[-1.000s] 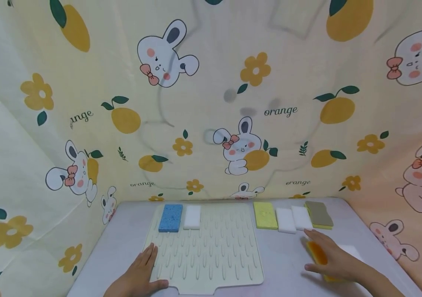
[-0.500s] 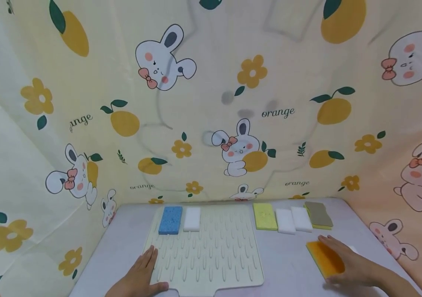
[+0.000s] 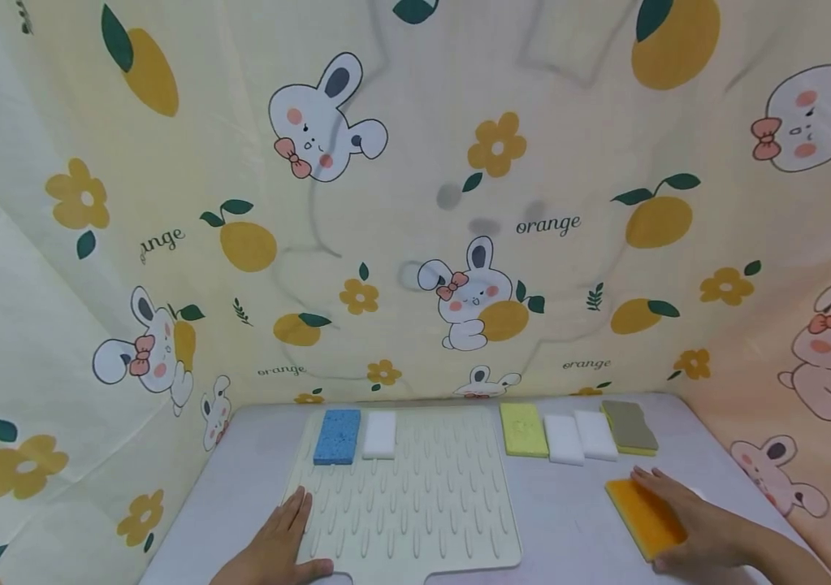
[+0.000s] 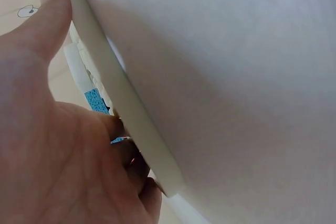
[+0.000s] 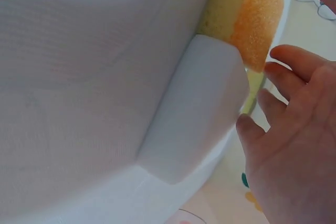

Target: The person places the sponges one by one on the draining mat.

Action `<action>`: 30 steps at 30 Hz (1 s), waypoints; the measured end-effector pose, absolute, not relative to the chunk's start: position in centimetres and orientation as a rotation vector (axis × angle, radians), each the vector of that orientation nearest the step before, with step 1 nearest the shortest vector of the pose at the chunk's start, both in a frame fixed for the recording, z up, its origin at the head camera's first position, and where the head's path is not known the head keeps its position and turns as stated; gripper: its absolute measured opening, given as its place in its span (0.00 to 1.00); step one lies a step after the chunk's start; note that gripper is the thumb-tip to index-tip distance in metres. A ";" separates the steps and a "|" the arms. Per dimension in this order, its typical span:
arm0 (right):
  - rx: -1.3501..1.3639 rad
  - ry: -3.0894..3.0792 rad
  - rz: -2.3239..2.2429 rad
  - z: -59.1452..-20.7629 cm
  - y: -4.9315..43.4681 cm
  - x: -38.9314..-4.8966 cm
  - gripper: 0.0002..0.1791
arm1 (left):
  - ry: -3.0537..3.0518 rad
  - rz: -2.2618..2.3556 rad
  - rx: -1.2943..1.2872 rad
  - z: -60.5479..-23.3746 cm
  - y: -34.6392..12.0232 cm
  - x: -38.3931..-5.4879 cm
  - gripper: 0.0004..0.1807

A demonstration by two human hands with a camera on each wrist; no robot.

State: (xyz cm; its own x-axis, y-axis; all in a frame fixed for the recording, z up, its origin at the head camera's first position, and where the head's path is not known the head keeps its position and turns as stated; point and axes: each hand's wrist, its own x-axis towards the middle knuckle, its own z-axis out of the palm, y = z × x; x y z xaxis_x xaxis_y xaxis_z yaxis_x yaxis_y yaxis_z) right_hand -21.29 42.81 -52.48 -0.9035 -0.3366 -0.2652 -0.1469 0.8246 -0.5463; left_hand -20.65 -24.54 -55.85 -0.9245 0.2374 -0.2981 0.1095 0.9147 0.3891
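My left hand (image 3: pixel 272 540) rests flat along the left edge of a cream ridged board (image 3: pixel 452 554), thumb at its front edge; the left wrist view shows the board's side (image 4: pixel 126 100) against it. A blue sponge (image 3: pixel 337 436) and a white sponge (image 3: pixel 379 435) lie at the board's back left. My right hand (image 3: pixel 703 528) spreads over the right part of an orange-topped yellow sponge (image 3: pixel 642 516) on the table. In the right wrist view its relaxed fingertips are at that sponge's edge, beside another white sponge (image 5: pixel 199 103), mostly hidden in the head view.
At the back right stand a yellow sponge (image 3: pixel 524 429), two white sponges (image 3: pixel 564 439) and a grey-topped yellow sponge (image 3: pixel 629 426) in a row. A patterned curtain (image 3: pixel 415 179) rises behind and beside the table (image 3: pixel 554 520).
My right hand has shifted rightward and toward me across the orange-topped sponge, uncovering more of its top. That sponge and my left hand stay in place; the head view tilts slightly.
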 end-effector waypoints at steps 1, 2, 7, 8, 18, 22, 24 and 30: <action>-0.376 2.659 -0.750 -52.5 42.9 -21.3 0.65 | 2.732 0.527 0.254 -55.9 -24.6 -20.6 0.69; -0.388 2.662 -0.747 -52.5 42.9 -21.4 0.65 | 2.730 0.527 0.252 -55.8 -24.6 -20.6 0.69; -0.403 2.666 -0.747 -52.7 43.1 -21.5 0.66 | 2.722 0.528 0.260 -55.6 -24.6 -20.5 0.69; -0.392 2.662 -0.751 -52.7 43.1 -21.5 0.66 | 2.722 0.528 0.264 -55.6 -24.5 -20.5 0.69; -0.353 2.668 -0.774 -52.7 42.6 -21.4 0.67 | 2.732 0.534 0.273 -55.7 -24.7 -20.5 0.69; -0.343 2.674 -0.746 -52.6 42.3 -21.4 0.65 | 2.737 0.534 0.273 -55.8 -24.7 -20.6 0.69; -0.343 2.679 -0.734 -52.6 42.2 -21.5 0.63 | 2.733 0.536 0.266 -55.9 -24.7 -20.6 0.69; -0.393 2.725 -0.712 -52.6 41.9 -21.7 0.58 | 2.725 0.524 0.256 -56.4 -24.8 -20.9 0.70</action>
